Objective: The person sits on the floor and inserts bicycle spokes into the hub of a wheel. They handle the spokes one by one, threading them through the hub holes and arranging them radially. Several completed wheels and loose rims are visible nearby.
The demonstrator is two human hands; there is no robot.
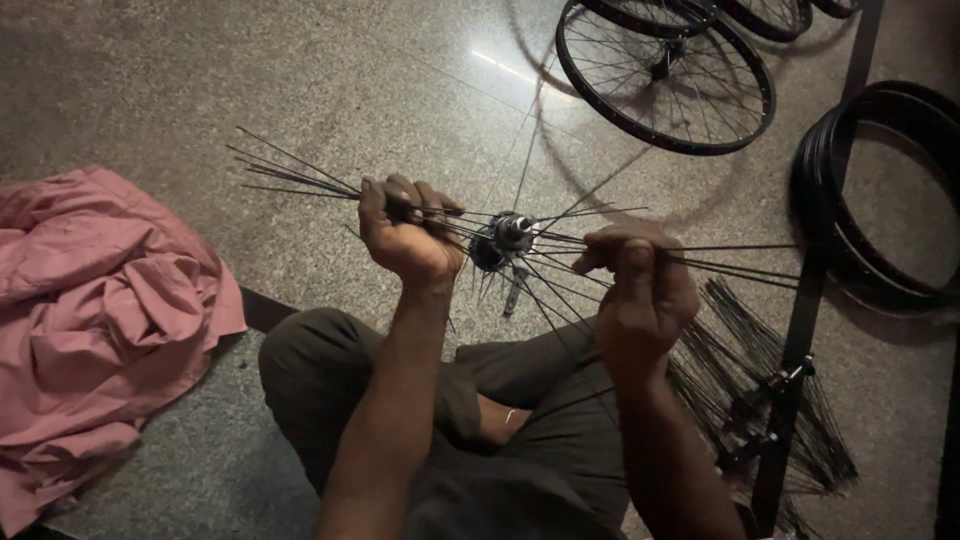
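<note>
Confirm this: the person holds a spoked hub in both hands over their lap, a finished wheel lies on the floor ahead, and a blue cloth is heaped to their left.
Not quite. The head view shows the cloth is pink, not blue. The rest stands: left hand and right hand hold the spoked hub, and the finished wheel lies ahead.

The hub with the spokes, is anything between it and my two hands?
Nothing visible. The left hand grips a bundle of spokes beside the hub, and the right hand pinches spokes on its other side.
</note>
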